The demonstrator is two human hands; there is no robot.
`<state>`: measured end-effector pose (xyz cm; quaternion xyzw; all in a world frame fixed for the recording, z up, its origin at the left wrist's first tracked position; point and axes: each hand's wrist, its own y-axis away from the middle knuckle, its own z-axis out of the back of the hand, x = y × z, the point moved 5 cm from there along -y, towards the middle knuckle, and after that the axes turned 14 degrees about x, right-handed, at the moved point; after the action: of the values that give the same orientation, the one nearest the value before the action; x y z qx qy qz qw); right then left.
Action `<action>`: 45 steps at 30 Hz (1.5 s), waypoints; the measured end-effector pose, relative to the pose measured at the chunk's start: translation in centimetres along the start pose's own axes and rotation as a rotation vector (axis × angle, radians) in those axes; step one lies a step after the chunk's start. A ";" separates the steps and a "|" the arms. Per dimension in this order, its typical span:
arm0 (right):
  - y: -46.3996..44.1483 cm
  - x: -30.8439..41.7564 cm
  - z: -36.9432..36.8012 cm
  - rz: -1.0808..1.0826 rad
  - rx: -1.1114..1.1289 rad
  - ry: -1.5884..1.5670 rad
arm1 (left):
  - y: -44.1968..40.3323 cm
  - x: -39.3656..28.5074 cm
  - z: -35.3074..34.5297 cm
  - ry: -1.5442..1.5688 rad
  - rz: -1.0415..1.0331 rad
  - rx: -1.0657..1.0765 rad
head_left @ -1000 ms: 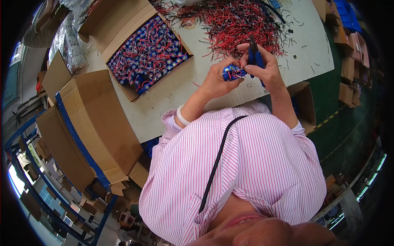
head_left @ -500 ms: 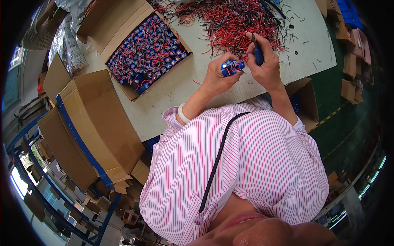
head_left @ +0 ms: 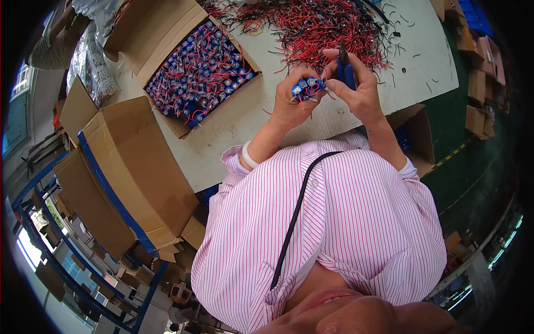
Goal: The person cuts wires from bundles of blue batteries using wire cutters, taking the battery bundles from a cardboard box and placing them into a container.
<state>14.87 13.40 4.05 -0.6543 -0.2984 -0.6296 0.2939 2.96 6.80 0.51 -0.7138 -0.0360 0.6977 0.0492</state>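
Several blue cylindrical parts with red and black wires, a small bundle point(head_left: 307, 87), are held in my left hand point(head_left: 290, 103), its fingers wrapped round them. My right hand point(head_left: 361, 92) grips blue-handled pliers point(head_left: 345, 72), whose dark tips point up and away from me. The thumb and a finger of my right hand are at the right side of the bundle, by its wires. Just beyond both hands lies a pile of cut red and black wires point(head_left: 328, 28) on the pale table point(head_left: 222, 139).
An open cardboard box point(head_left: 253, 78) full of blue wired parts stands left of my hands. A large carton point(head_left: 139, 161) is at the table's left, and another box point(head_left: 418, 133) is below its right edge. Part of a person point(head_left: 50, 50) shows at the upper left.
The bundle in my left hand has shifted slightly left and turned, showing more round ends. My right hand has turned the pliers, and its thumb is again close against the bundle.
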 end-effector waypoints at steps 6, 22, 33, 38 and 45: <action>-0.1 0.3 -0.4 0.045 -0.062 0.108 | 0.0 0.2 -0.2 -0.046 0.037 0.013; 1.1 2.0 0.8 -0.006 0.211 0.875 | -0.1 0.9 1.1 0.244 0.051 -0.125; 0.8 2.7 0.2 -0.003 0.233 1.141 | 0.0 -0.9 1.4 -0.231 -0.167 -0.229; 0.7 2.7 0.2 0.036 0.236 1.167 | -0.1 -0.9 1.5 -0.390 -0.226 -0.166; 1.2 -0.2 0.5 -0.161 0.483 0.248 | 0.0 -1.2 1.2 0.127 -0.088 -0.043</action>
<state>16.13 13.00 3.87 -0.4575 -0.4526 -0.6368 0.4246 1.77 6.67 1.67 -0.7551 -0.0791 0.6474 0.0664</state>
